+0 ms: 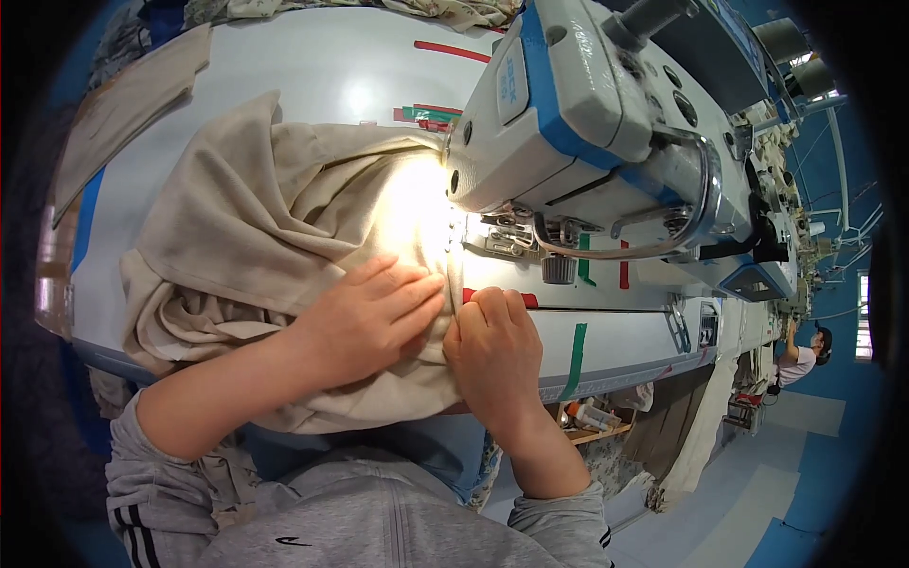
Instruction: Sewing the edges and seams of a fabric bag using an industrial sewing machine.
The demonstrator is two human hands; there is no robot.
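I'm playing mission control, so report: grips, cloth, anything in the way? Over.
Left grip resting on beige cloth; right grip curled at its edge, pinch unclear. Cloth bunched, bright patch beside sewing machine. No obstacle seen. Over.

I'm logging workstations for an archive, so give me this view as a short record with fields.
Left hand: lying on the beige fabric, fingers extended
Right hand: at the fabric's right edge, fingers curled; grip unclear
Fabric state: bunched and folded
Machine: white-and-blue sewing machine, to the right of the fabric
Lighting: bright patch of light on the fabric beside the machine
Surface: white table with red and green tape strips
Background: another person, far right
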